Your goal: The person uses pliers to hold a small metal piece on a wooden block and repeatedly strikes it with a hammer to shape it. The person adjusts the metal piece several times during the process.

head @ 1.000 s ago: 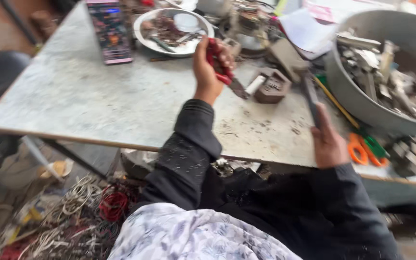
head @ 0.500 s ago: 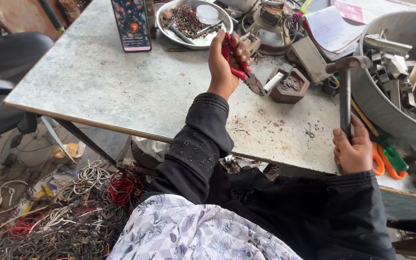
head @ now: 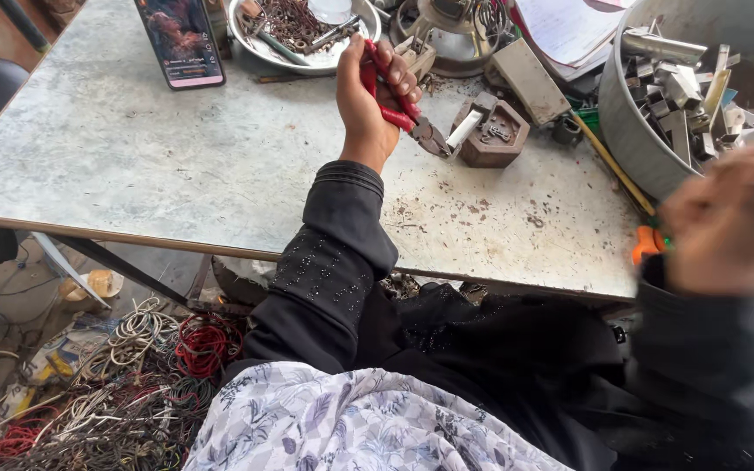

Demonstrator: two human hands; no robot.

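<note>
My left hand (head: 375, 98) is closed around red-handled pliers (head: 393, 98) above the middle of the worn metal table (head: 150, 166). The pliers' dark jaws point right and meet a small white piece (head: 465, 128) lying against a brown hollow block (head: 492, 135). My right hand (head: 730, 218) is raised near the table's right edge. It is blurred, so I cannot make out what it holds. Black sleeves cover both arms.
A phone (head: 181, 39) lies at the back left beside a metal dish of scrap (head: 294, 30). A big grey tub of metal pieces (head: 634, 131) stands at the right, with papers (head: 569, 26) behind it. An orange-handled tool (head: 647, 244) lies near the edge. Tangled wires (head: 133, 384) cover the floor.
The view has moved closer. My right hand, which held a hammer upright, has risen towards the camera and blurred. My left hand keeps the pliers at the brown block.
</note>
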